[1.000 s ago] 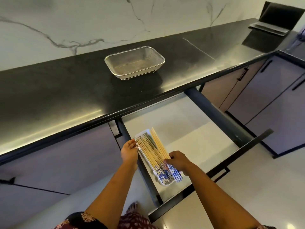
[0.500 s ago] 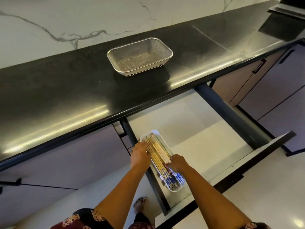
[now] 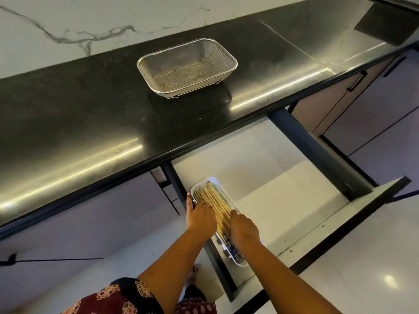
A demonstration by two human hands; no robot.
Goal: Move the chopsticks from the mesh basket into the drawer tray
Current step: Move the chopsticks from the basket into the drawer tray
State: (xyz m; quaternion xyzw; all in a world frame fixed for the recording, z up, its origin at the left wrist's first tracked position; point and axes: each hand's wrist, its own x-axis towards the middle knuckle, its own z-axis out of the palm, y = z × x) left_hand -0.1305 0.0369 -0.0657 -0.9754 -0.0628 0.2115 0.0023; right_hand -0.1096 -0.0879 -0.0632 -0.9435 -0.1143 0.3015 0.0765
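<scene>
Several wooden chopsticks (image 3: 215, 205) with blue-patterned ends lie bundled in a white tray (image 3: 205, 180) at the left side of the open drawer (image 3: 278, 200). My left hand (image 3: 199, 215) rests on the tray's left rim, fingers on the chopsticks and one finger pointing up along the rim. My right hand (image 3: 243, 228) lies over the right side of the bundle, fingers on the sticks. Up on the black counter (image 3: 90, 114) stands the metal mesh basket (image 3: 187, 66), with no chopsticks in it.
The drawer's dark front panel (image 3: 328, 241) juts out at the lower right. Its dark right rail (image 3: 317, 152) runs back under the counter. Cabinet doors with black handles (image 3: 358, 80) are at the right. A dark laptop (image 3: 394, 1) sits at the counter's far right corner.
The view has tilted and drawn closer. Both hands have closed in on the chopstick bundle, the right hand sliding up from the patterned ends toward the middle of the sticks.
</scene>
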